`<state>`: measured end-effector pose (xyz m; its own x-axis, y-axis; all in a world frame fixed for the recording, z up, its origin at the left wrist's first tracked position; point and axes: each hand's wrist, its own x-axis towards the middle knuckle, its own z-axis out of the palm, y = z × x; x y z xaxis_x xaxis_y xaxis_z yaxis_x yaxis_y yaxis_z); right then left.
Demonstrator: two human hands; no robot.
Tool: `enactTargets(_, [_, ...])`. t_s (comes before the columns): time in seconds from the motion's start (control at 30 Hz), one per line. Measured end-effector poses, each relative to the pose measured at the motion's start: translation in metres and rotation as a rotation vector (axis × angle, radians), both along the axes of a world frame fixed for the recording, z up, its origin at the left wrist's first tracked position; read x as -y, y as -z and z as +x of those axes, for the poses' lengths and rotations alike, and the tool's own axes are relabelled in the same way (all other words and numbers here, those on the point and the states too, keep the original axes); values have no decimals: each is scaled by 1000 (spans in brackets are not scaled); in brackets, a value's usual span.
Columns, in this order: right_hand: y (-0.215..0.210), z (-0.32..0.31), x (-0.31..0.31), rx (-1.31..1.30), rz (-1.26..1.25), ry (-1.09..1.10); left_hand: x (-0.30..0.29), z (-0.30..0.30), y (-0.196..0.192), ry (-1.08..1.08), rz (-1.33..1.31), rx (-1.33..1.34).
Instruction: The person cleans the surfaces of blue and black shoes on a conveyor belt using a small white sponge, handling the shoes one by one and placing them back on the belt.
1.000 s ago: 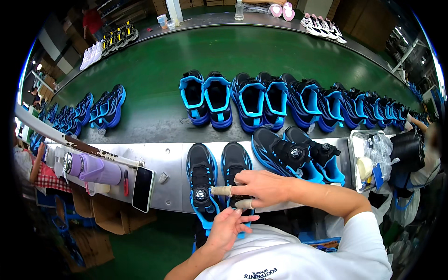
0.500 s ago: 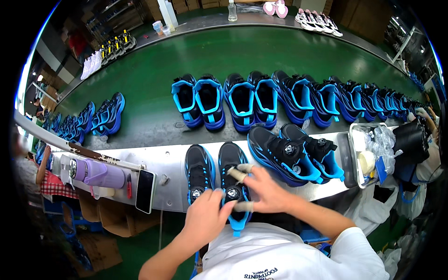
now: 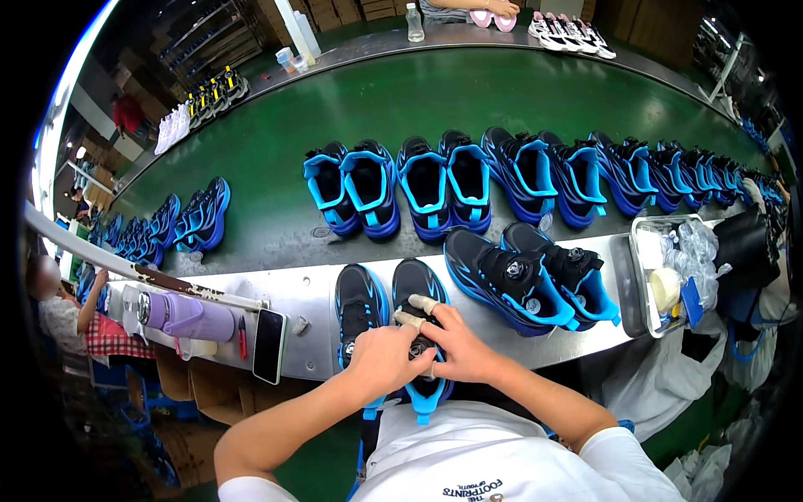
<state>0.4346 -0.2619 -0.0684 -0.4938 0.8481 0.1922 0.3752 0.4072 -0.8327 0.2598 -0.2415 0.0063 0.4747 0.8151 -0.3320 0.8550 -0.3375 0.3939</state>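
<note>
Two black and blue sneakers stand side by side before me on the metal ledge, toes pointing away: a left one (image 3: pixel 360 293) and a right one (image 3: pixel 416 279). My left hand (image 3: pixel 381 361) is closed over the tongue of the right sneaker, its thumb and fingertips at the round dial, which is mostly covered. From the other side my right hand (image 3: pixel 460 347) grips the same shoe, with beige covers on some fingertips lying over the lacing. Just to the right, another sneaker pair (image 3: pixel 519 272) with round dials rests at an angle.
A row of matching sneakers (image 3: pixel 422 184) runs along the green conveyor belt (image 3: pixel 335 100). Left on the ledge are a purple tumbler (image 3: pixel 196 320), a red pen (image 3: pixel 242 337) and a phone (image 3: pixel 268 347). A clear bin (image 3: pixel 661 276) of plastic bags stands right. Co-workers sit farther off.
My left hand has moved over the dial, covering more of it. My right fingers have shifted on the lacing. Across the belt, a co-worker's hand now touches the pink soles.
</note>
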Motion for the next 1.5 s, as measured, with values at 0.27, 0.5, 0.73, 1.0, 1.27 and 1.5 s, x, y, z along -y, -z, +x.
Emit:
enactTargets(0.27, [-10,25,-4,-42,-245,-48,31,-17,10,-140,123,587])
enactTargets(0.5, [-16,29,2,-64,-255,-73,29,-12,9,-200,33,614])
enactTargets(0.73, [-11,10,9,32,-252,127,32,-10,19,2,233,600])
enactTargets(1.0, [-71,31,-9,136,-477,-3,102,-38,-20,-92,358,334])
enactTargets(1.27, [-70,-16,-148,718,301,301,71,-22,19,-71,-17,137])
enactTargets(1.5, [-9,20,-213,1001,82,134,32,-128,-74,-684,-370,800])
